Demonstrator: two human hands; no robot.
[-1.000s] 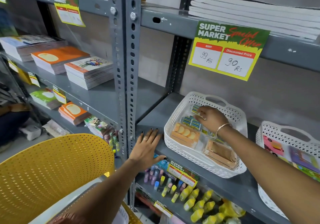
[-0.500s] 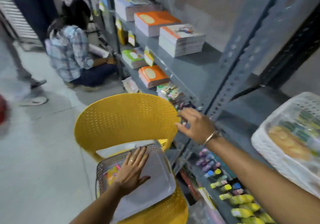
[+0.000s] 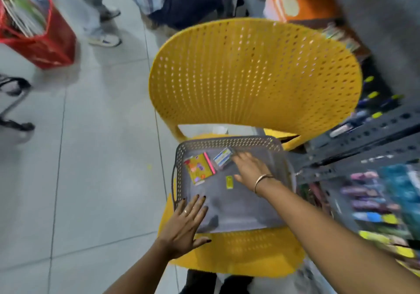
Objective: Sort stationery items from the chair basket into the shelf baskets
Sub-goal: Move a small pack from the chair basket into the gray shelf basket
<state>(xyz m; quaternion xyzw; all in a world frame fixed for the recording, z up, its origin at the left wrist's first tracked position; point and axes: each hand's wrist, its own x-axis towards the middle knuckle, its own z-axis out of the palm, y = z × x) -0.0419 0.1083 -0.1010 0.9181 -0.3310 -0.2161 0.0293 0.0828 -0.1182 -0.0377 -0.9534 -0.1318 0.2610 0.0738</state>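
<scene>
Lower centre of frame: left hand (image 3: pixel 185 221) flat, fingers spread on grey basket (image 3: pixel 227 143); right hand (image 3: pixel 251 168) fingers loose, reaching small card packet (image 3: pixel 222 157). Risk: blurred, hurried grab could fumble it.

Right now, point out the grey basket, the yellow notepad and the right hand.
grey basket (image 3: pixel 228 143): head view, far perforated rim.
yellow notepad (image 3: pixel 199 168): head view, middle of its cover.
right hand (image 3: pixel 251 169): head view, back of the hand.
</scene>
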